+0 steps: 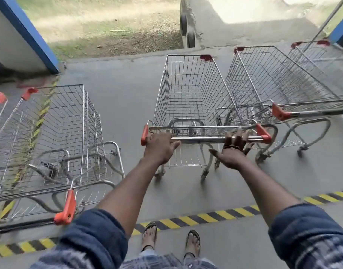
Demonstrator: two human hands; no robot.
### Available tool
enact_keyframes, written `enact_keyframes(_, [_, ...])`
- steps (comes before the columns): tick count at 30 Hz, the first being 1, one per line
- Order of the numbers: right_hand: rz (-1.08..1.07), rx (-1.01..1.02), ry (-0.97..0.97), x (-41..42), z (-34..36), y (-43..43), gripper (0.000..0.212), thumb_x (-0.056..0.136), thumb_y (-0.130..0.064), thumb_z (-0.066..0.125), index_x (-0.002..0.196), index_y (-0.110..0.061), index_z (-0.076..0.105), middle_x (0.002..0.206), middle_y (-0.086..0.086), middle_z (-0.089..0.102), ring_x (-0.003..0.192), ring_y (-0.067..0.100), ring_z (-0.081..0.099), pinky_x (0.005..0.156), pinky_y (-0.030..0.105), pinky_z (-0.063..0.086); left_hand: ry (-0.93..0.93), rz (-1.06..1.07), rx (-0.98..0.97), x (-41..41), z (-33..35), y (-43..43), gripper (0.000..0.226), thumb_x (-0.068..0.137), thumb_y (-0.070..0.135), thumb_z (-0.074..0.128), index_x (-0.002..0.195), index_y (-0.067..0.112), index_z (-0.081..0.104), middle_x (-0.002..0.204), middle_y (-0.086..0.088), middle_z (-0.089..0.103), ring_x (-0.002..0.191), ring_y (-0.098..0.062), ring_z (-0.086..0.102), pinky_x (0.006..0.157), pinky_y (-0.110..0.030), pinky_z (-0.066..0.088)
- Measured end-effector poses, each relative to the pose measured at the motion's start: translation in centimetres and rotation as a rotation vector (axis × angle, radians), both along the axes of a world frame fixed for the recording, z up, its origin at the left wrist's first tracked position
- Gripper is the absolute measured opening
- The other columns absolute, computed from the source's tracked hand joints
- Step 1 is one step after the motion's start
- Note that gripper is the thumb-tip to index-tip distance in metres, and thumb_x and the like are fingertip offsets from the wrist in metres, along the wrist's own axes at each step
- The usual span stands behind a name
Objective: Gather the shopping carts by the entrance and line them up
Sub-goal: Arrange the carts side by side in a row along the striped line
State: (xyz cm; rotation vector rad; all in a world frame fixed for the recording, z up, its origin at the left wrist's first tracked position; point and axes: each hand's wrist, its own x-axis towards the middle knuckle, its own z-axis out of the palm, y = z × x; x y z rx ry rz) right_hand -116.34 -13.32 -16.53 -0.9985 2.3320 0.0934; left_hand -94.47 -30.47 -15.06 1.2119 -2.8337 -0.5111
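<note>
Head view: the middle cart (188,90) stands on the grey floor straight ahead of the person. The left hand (159,148) wraps the left end of its handle (201,139), fingers over the bar. The right hand (233,152) lies on the handle's right end, fingers spread and straight. A right cart (264,78) sits just beside the middle cart, and nested carts (60,133) stand apart on its left.

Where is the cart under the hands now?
Centre of the head view, past the striped floor line: the cart sits between nested carts on the left and another cart close on its right.
</note>
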Motion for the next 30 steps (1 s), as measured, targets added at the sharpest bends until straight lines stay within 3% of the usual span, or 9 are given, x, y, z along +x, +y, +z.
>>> enact_keyframes(2, [0.053, -0.033, 0.100, -3.5, 0.3, 0.4, 0.106, 0.082, -0.090, 0.025, 0.159, -0.019, 0.009, 0.159, 0.017, -0.032, 0.144, 0.044, -0.031, 0.115, 0.063, -0.016, 0.076, 0.061, 0.056, -1.3, -0.2, 2.6, 0.043, 0.096, 0.058, 0.046, 0.111, 0.022, 0.061, 0.113, -0.007, 0.061, 0.111, -0.028, 0.052, 0.101, -0.046, 0.032])
enact_keyframes(6, [0.150, 0.074, 0.102, -9.2, -0.3, -0.4, 0.120, 0.069, -0.096, 0.001, 0.156, -0.017, 0.028, 0.166, 0.018, 0.007, 0.150, 0.044, 0.010, 0.120, 0.059, 0.012, 0.134, 0.140, 0.052, -3.4, -1.1, 7.3, 0.043, 0.098, 0.054, 0.043, 0.127, 0.025, 0.057, 0.122, -0.005, 0.058, 0.118, -0.029, 0.047, 0.103, -0.048, 0.031])
enact_keyframes(9, [0.157, 0.007, 0.127, -10.0, -0.4, -1.9, 0.137, 0.053, -0.099, -0.016, 0.160, -0.018, 0.009, 0.167, 0.013, -0.005, 0.152, 0.042, -0.002, 0.121, 0.063, 0.002, 0.197, 0.256, 0.016, -3.6, -1.0, 9.3, 0.037, 0.099, 0.049, 0.048, 0.125, 0.025, 0.057, 0.118, -0.001, 0.059, 0.117, -0.025, 0.048, 0.104, -0.043, 0.022])
enact_keyframes(12, [0.209, -0.095, 0.132, -7.7, 0.7, -3.5, 0.101, 0.082, -0.088, 0.008, 0.158, -0.025, -0.010, 0.162, 0.009, -0.028, 0.143, 0.029, -0.035, 0.112, 0.057, -0.023, 0.193, 0.325, -0.060, -2.4, -0.9, 8.5, 0.036, 0.099, 0.049, 0.046, 0.125, 0.025, 0.058, 0.120, 0.001, 0.061, 0.120, -0.025, 0.049, 0.101, -0.041, 0.019])
enact_keyframes(14, [0.240, -0.112, 0.106, -6.0, 1.7, -5.1, 0.085, 0.095, -0.074, 0.022, 0.158, -0.027, -0.011, 0.159, 0.009, -0.035, 0.132, 0.021, -0.043, 0.108, 0.048, -0.024, 0.185, 0.349, -0.053, -1.1, -0.9, 6.3, 0.037, 0.100, 0.048, 0.045, 0.125, 0.023, 0.058, 0.122, 0.000, 0.061, 0.117, -0.026, 0.050, 0.097, -0.040, 0.019])
enact_keyframes(16, [0.275, -0.146, 0.073, -4.7, 1.7, -7.4, 0.081, 0.096, -0.072, 0.023, 0.158, -0.031, -0.008, 0.160, 0.008, -0.033, 0.136, 0.025, -0.042, 0.108, 0.049, -0.025, 0.178, 0.359, -0.031, 0.8, -1.7, 3.0, 0.034, 0.100, 0.047, 0.046, 0.124, 0.025, 0.057, 0.122, 0.001, 0.061, 0.116, -0.026, 0.050, 0.099, -0.042, 0.022])
enact_keyframes(21, [0.389, -0.286, 0.096, -1.5, 1.8, -14.9, 0.063, 0.099, -0.064, 0.031, 0.154, -0.036, 0.017, 0.166, 0.007, 0.002, 0.152, 0.030, -0.014, 0.119, 0.057, -0.013, 0.124, 0.381, 0.092, 5.7, -1.3, -8.2, 0.022, 0.100, 0.038, 0.051, 0.120, 0.032, 0.055, 0.121, 0.004, 0.062, 0.118, -0.023, 0.050, 0.100, -0.041, 0.024])
enact_keyframes(26, [0.418, -0.342, 0.112, 1.3, 2.0, -23.8, 0.062, 0.099, -0.063, 0.031, 0.155, -0.036, 0.022, 0.160, 0.008, 0.020, 0.152, 0.031, 0.002, 0.122, 0.056, -0.006, -0.002, 0.405, 0.077, 8.3, 0.4, -18.9, 0.018, 0.098, 0.040, 0.055, 0.110, 0.028, 0.061, 0.116, 0.002, 0.066, 0.117, -0.025, 0.052, 0.108, -0.045, 0.021])
enact_keyframes(30, [0.412, -0.373, 0.189, 2.4, 1.4, -30.8, 0.063, 0.097, -0.066, 0.031, 0.150, -0.032, 0.032, 0.150, 0.012, 0.034, 0.146, 0.033, 0.017, 0.121, 0.057, 0.004, 0.039, 0.379, 0.091, 8.8, 0.3, -26.6, 0.011, 0.099, 0.032, 0.056, 0.105, 0.028, 0.064, 0.111, 0.003, 0.067, 0.117, -0.027, 0.053, 0.108, -0.042, 0.018])
